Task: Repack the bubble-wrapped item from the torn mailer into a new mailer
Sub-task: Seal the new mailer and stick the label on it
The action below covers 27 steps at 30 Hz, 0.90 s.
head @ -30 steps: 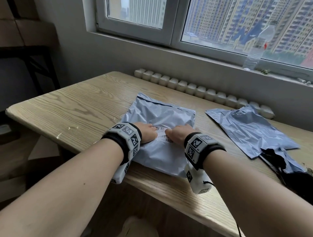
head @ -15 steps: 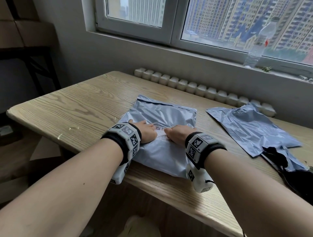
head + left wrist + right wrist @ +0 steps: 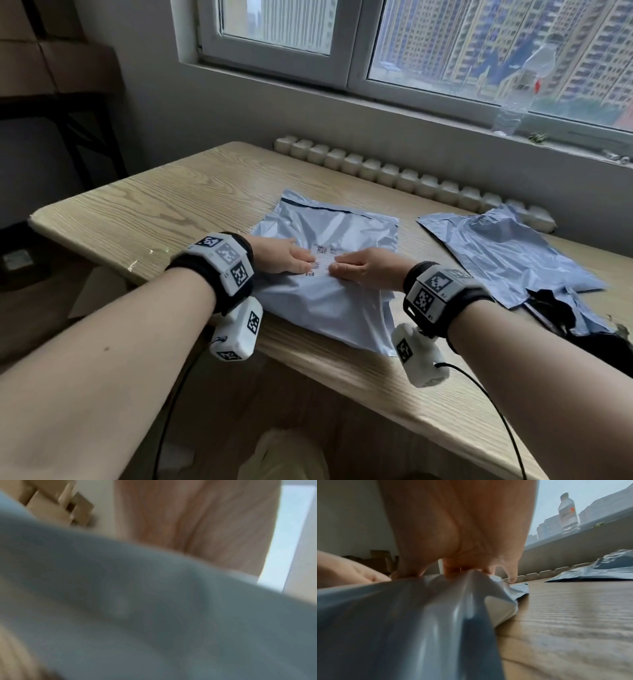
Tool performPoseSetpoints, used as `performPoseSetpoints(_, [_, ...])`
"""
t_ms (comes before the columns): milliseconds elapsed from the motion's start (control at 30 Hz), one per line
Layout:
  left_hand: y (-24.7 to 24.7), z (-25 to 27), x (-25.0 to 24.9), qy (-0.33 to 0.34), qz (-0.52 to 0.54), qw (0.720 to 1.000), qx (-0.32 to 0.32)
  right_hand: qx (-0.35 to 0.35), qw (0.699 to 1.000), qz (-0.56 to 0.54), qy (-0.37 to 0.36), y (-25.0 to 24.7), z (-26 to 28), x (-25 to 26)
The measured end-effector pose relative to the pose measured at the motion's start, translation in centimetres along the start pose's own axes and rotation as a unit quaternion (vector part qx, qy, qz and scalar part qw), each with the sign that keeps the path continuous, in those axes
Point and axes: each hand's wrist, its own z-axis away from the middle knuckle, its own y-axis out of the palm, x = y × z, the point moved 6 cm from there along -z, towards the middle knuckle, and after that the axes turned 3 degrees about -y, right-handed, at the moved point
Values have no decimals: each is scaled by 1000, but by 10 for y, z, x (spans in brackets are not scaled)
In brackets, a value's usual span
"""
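Note:
A pale grey mailer (image 3: pixel 329 301) lies flat and bulging on the wooden table (image 3: pixel 144 212), near its front edge. A white shipping label (image 3: pixel 322 255) with barcodes sits on top of it. My left hand (image 3: pixel 284 257) and right hand (image 3: pixel 363 270) lie palm down on the mailer, on either side of the label, fingers straight and pressing. The right wrist view shows my right hand (image 3: pixel 462 527) pushing fingertips into the grey mailer (image 3: pixel 402 615). The left wrist view is blurred, showing only my left hand (image 3: pixel 205 520) over grey mailer (image 3: pixel 154 615). The wrapped item is hidden.
A second grey mailer (image 3: pixel 507 253) lies crumpled at the right of the table, its near end torn open with black lining (image 3: pixel 555 308) showing. A clear plastic bottle (image 3: pixel 524 89) stands on the windowsill. A radiator (image 3: pixel 376 171) runs behind the table's far edge.
My two hands have drawn slightly apart across the mailer, so more of the label shows between them. The mailer has stayed in place.

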Motion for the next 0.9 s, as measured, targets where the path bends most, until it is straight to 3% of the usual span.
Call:
performPoseSetpoints(167, [-1, 6, -5, -2, 1, 999, 32, -11, 1000, -5, 27, -12, 20, -24])
performPoseSetpoints(300, [-7, 11, -11, -7, 41, 998, 55, 18, 999, 10, 48, -5, 34, -46])
performPoseSetpoints(433, [2, 14, -21, 2, 25, 999, 48, 23, 998, -60, 26, -17, 30, -29])
performPoseSetpoints(567, [6, 13, -37, 43, 50, 995, 76, 25, 1000, -5, 11, -13, 20, -9])
performPoseSetpoints(633, [5, 12, -29, 16, 55, 996, 70, 33, 999, -4, 7, -7, 22, -7])
performPoseSetpoints(800, [4, 6, -17, -30, -58, 996, 60, 28, 1000, 1, 13, -10, 26, -8])
performPoseSetpoints(900, [-3, 5, -5, -76, -97, 992, 12, 22, 996, 62, 52, -10, 33, -19])
